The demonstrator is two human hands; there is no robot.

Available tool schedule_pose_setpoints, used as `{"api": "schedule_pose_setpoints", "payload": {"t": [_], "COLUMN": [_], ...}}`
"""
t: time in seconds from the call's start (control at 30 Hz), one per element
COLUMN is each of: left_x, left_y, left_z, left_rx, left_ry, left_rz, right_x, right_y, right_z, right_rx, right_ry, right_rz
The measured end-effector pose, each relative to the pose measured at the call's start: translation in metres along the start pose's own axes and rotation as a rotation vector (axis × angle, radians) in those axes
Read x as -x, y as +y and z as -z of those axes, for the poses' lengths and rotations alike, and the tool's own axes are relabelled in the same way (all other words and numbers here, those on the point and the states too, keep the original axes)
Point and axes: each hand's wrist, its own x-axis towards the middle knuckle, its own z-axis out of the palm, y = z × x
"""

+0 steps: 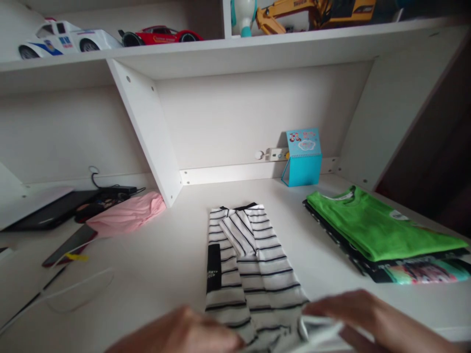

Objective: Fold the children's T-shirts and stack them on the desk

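Observation:
A white T-shirt with dark stripes (267, 274) lies face down on the desk in front of me, its sides and one sleeve folded inward. The dark collar is at the far end, and a black patch with white letters shows on the left side. At the near left corner, my left hand (180, 331) is closed on the hem, blurred and partly cut off by the frame. My right hand (368, 316) grips the near right part of the hem between thumb and fingers, where the cloth is lifted and bunched.
A green folded T-shirt (379, 225) lies on dark folded clothes at the right. Behind stands a blue desk calendar (303, 157). Pink cloth (128, 213), cables and a black flat device (51, 211) lie left. Toy vehicles, including a red car (162, 36), line the shelf (239, 54) above.

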Motion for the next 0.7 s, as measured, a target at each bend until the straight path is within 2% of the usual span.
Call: {"api": "schedule_pose_setpoints", "payload": {"t": [0.03,0.07,0.13,0.2,0.27,0.3,0.37,0.47,0.53,0.7], "left_x": [-0.012,-0.028,-0.065,-0.101,-0.126,-0.134,-0.140,-0.138,-0.138,-0.149], "left_y": [-0.007,-0.020,-0.058,-0.106,-0.151,-0.169,-0.195,-0.212,-0.216,-0.230], "left_z": [0.019,0.034,0.050,0.046,0.027,0.015,-0.005,-0.021,-0.024,-0.037], "left_rx": [0.075,0.155,0.296,0.459,0.644,0.716,0.812,0.832,0.723,0.420], "left_ry": [-0.021,-0.023,0.045,0.119,0.126,0.104,0.083,0.138,0.185,0.273], "left_rz": [0.053,0.115,0.228,0.312,0.433,0.498,0.563,0.509,0.493,0.599], "right_x": [-0.018,-0.041,-0.096,-0.149,-0.190,-0.203,-0.217,-0.220,-0.220,-0.224], "right_y": [0.002,0.008,0.030,0.062,0.093,0.106,0.125,0.141,0.148,0.164], "right_z": [0.017,0.033,0.051,0.049,0.033,0.023,0.005,-0.006,-0.006,-0.009], "right_rx": [0.005,-0.017,-0.110,-0.205,-0.204,-0.190,-0.148,-0.092,-0.043,0.078], "right_ry": [0.090,0.117,0.034,0.050,0.056,0.054,0.053,0.088,0.127,0.153], "right_rz": [-0.086,-0.126,-0.160,-0.222,-0.385,-0.417,-0.451,-0.439,-0.439,-0.481]}}
